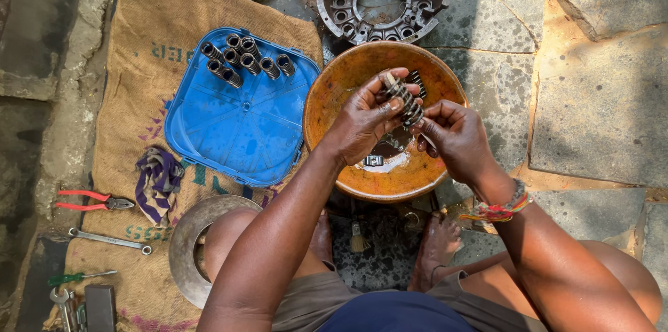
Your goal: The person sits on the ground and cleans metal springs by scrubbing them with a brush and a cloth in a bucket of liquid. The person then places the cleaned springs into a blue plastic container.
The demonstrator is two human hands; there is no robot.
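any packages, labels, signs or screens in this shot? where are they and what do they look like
Printed burlap sack: spread flat on the stone ground at left, under the blue square plastic lid and the tools; coarse tan weave with faded green lettering and a purple emblem, partly covered.
No screens, signs or paper labels show.
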